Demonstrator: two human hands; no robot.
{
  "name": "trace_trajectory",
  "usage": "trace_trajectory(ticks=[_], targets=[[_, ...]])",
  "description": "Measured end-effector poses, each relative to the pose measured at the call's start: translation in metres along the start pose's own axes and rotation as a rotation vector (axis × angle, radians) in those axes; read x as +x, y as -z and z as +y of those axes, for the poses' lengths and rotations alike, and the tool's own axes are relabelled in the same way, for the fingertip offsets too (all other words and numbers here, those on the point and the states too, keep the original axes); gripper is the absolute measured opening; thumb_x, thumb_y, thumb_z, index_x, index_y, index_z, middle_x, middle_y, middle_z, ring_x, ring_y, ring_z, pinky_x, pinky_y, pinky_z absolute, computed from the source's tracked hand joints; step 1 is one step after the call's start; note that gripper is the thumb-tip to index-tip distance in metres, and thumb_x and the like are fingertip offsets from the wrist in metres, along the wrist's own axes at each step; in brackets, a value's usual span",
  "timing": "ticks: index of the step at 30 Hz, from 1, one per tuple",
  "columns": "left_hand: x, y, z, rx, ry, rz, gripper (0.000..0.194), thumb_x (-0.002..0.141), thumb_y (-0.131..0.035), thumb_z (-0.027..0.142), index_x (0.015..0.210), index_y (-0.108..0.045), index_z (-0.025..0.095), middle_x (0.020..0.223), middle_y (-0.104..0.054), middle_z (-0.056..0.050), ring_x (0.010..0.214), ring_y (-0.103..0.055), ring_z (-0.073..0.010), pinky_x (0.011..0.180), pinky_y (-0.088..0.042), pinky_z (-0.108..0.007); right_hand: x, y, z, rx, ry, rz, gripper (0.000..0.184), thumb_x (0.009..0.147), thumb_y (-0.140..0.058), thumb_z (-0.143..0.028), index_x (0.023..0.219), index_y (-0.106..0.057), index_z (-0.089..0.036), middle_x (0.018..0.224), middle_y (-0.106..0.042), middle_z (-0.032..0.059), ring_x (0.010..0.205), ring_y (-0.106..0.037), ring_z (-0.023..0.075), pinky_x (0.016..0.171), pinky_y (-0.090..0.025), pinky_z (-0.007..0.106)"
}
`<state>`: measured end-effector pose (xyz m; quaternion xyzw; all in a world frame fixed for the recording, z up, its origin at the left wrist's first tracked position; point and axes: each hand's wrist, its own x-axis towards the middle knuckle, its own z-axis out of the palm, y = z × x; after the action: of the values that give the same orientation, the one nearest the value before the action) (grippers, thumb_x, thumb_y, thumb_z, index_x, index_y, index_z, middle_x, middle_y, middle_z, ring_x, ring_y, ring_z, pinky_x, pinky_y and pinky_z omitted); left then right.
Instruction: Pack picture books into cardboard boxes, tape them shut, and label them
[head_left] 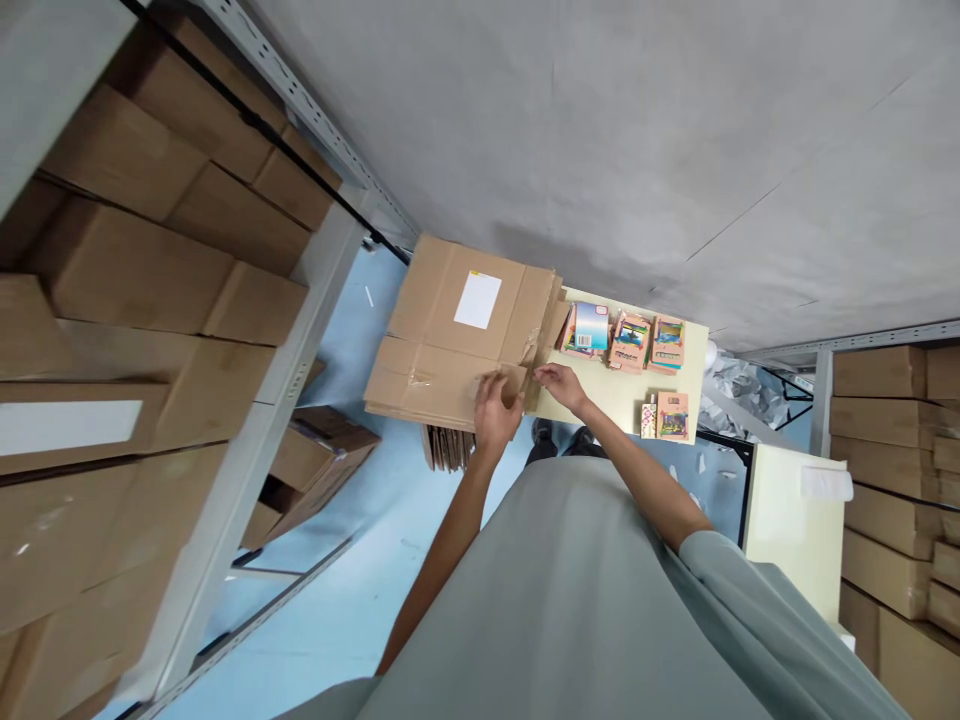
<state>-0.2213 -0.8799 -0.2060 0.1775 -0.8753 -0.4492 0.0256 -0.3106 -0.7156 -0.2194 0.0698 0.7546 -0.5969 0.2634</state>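
Note:
A flattened cardboard box (420,380) with a white label (478,300) lies on top of a stack of flat cardboard at the left end of a pale yellow table (592,395). My left hand (496,410) is at the front right corner of this cardboard, fingers bent over its edge and closed on it. Just to the right, my right hand (564,386) is pinched near the cardboard's torn, taped side; whatever its fingertips hold is too small to make out. Small picture booklets (589,328) in several piles are on the table beyond my right hand.
Shelves with brown cartons (142,250) rise on the left, and more cartons (877,450) are stacked at right. Folded cardboard (448,448) stands under the table's left end. A grey wall (637,150) runs behind. Crumpled white paper (739,390) lies right of the table.

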Motion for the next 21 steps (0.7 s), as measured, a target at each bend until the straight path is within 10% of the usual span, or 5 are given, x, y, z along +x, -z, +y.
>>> trace_trajectory(ticks=[13, 21], targets=[[-0.007, 0.073, 0.037, 0.005, -0.012, 0.358, 0.032, 0.100, -0.058, 0.032, 0.122, -0.073, 0.015, 0.113, -0.080, -0.016, 0.105, -0.077, -0.0242, 0.100, -0.058, -0.038, -0.005, -0.010, -0.025, -0.058, -0.067, 0.119, 0.032, 0.085, -0.085, -0.039, 0.108, -0.072, -0.023, 0.095, -0.081, 0.0048, 0.102, -0.079, 0.0251, 0.106, -0.058, 0.042], [-0.027, 0.107, 0.089, -0.078, -0.164, 0.461, 0.026, 0.100, -0.061, 0.032, 0.116, -0.074, 0.017, 0.104, -0.080, -0.009, 0.094, -0.076, -0.0189, 0.092, -0.060, -0.033, -0.032, -0.012, -0.050, 0.342, -0.004, 0.036, 0.047, 0.076, -0.091, -0.043, 0.110, -0.066, -0.023, 0.087, -0.076, 0.0002, 0.083, -0.077, 0.0207, 0.082, -0.065, 0.037]])
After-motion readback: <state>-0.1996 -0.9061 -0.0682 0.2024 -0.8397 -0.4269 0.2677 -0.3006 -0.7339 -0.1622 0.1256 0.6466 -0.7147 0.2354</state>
